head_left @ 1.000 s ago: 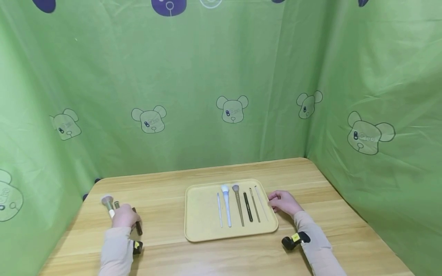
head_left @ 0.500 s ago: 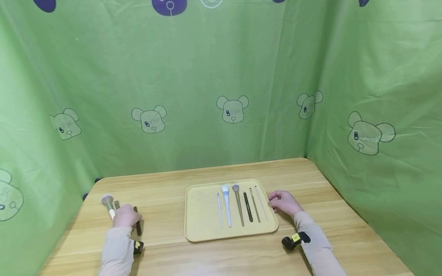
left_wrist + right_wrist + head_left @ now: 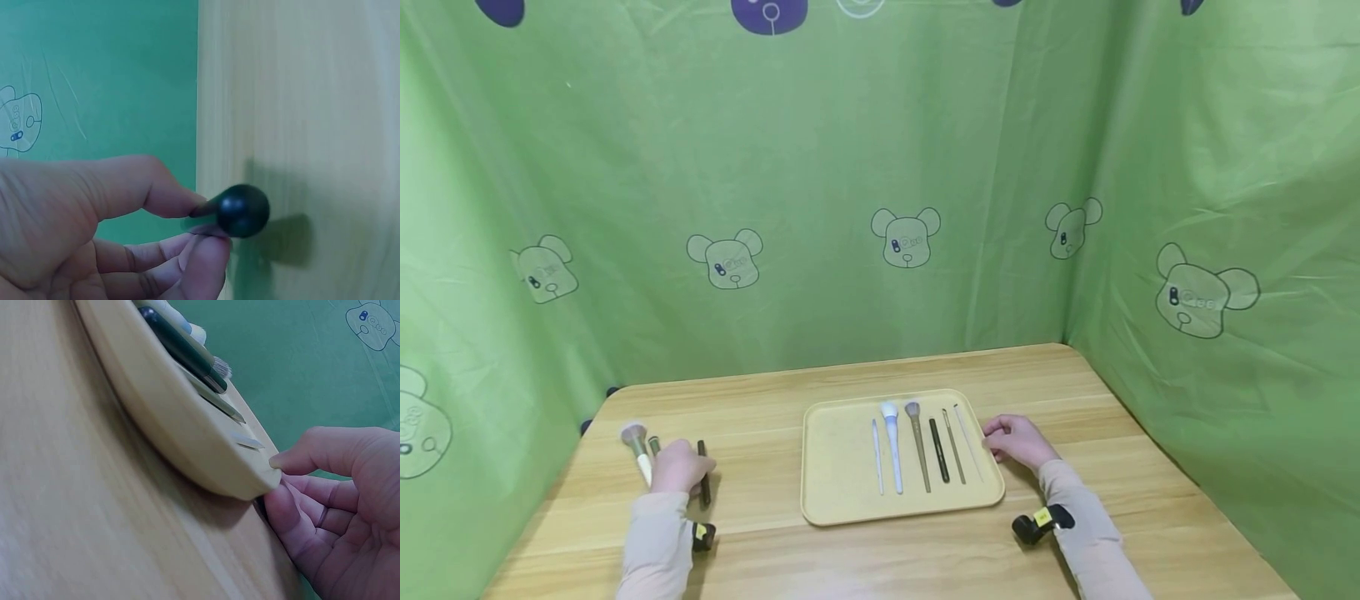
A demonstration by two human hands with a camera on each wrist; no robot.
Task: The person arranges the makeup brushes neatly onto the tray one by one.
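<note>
My left hand (image 3: 677,467) pinches a slim dark makeup brush (image 3: 705,493) between thumb and fingers at the left of the table. In the left wrist view the rounded black end of its handle faces the camera; its bristles do not show. Beside that hand lie a fluffy brush (image 3: 634,435) with a pale handle and a shorter green-grey brush (image 3: 654,444), both partly hidden by the hand. My right hand (image 3: 1018,439) pinches the right rim of a yellow tray (image 3: 838,467), its thumb and fingers at the edge in the right wrist view.
Several makeup brushes lie side by side in the tray's right part, among them a white-headed one (image 3: 892,446), a brown one (image 3: 920,446) and a black one (image 3: 939,450). The wooden table (image 3: 752,467) is bordered by green curtains (image 3: 820,308) behind and at both sides.
My left hand has shifted slightly right, and the dark brush in it has swung from a slant to nearly straight away from me. The right hand and tray stay put.
</note>
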